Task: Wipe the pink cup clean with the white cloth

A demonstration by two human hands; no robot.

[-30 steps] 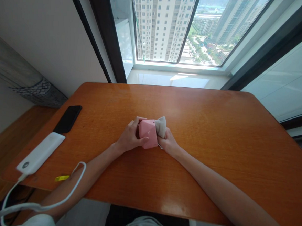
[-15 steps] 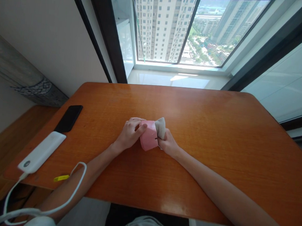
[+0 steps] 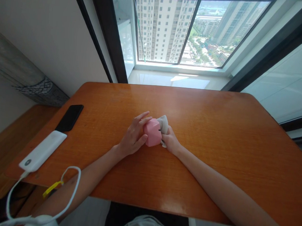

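From the head camera, a faceted pink object sits between the two hands near the middle of a brown wooden table, turned slightly compared with half a second ago. The left hand, curled over it then, now has its fingers spread wide, thumb and a finger at the object's left edges; whether they press, I cannot tell. The right hand stays closed around a bunched grey cloth against the object's right side, fingertips hidden, suggesting a left-hand re-grip mid-turn.
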